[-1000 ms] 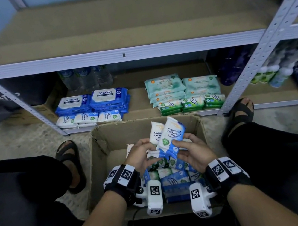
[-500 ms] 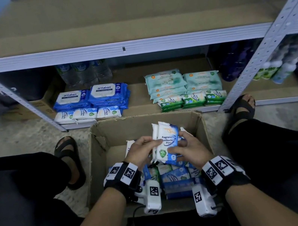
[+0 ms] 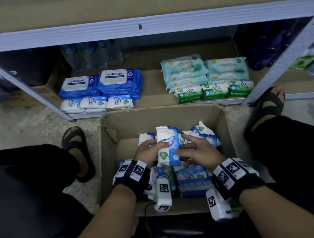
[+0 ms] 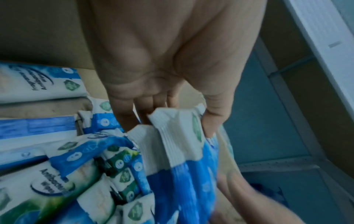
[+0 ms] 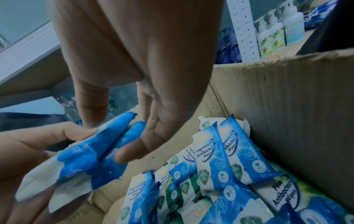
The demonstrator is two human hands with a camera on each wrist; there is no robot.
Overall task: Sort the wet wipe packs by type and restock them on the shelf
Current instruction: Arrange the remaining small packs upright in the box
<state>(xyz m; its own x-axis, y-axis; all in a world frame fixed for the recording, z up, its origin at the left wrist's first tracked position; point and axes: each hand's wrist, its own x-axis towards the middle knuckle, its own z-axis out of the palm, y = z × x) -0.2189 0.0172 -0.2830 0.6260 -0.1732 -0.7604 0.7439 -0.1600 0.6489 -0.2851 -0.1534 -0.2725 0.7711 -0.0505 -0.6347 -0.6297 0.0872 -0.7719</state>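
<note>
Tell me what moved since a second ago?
The blue-and-white packs in the left hand came down toward the box. The right hand stayed against them. The packs on the shelf didn't move.

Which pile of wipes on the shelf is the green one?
The small green packs at the front right of the shelf, below the pale teal packs. The left piles are blue and white.
</note>
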